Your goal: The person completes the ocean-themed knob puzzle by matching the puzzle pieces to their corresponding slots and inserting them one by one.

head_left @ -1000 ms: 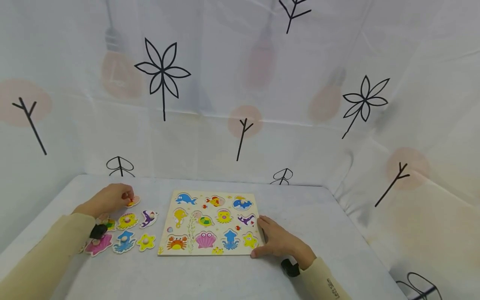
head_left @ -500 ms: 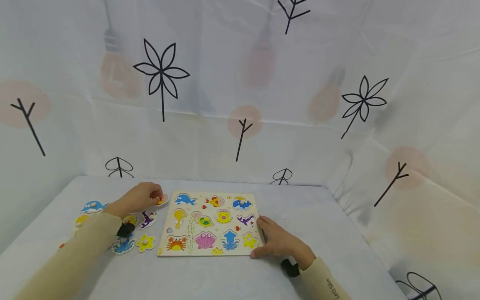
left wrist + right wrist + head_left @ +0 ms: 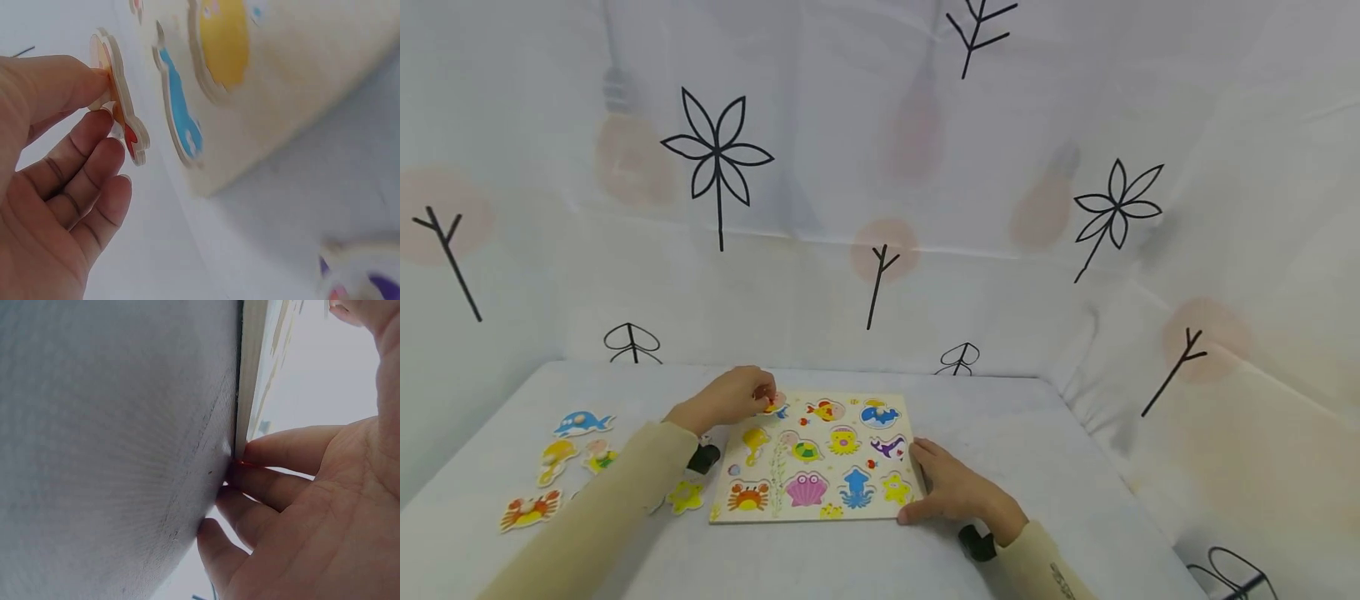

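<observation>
My left hand (image 3: 722,400) pinches a flat wooden fish puzzle piece (image 3: 122,94) between thumb and index finger; its other fingers curl loosely. In the head view, the fish piece (image 3: 777,403) is over the upper left corner of the puzzle board (image 3: 722,508), near the blue dolphin picture. The left wrist view shows it tilted on edge and apart from the board. My right hand (image 3: 958,487) rests against the board's right edge, thumb at the near corner and fingers farther up. In the right wrist view, its fingertips touch the board's edge (image 3: 250,381) and the table.
Left of the board lie a blue whale piece (image 3: 583,423), a seahorse piece (image 3: 556,458), a turtle piece (image 3: 600,456), a crab piece (image 3: 531,510) and a starfish piece (image 3: 685,497). My left sleeve (image 3: 617,500) covers others. A printed cloth (image 3: 805,317) hangs behind the table.
My left hand has carried the fish piece rightward from the loose pieces to above the board's upper left corner. The right hand stays at the board's edge.
</observation>
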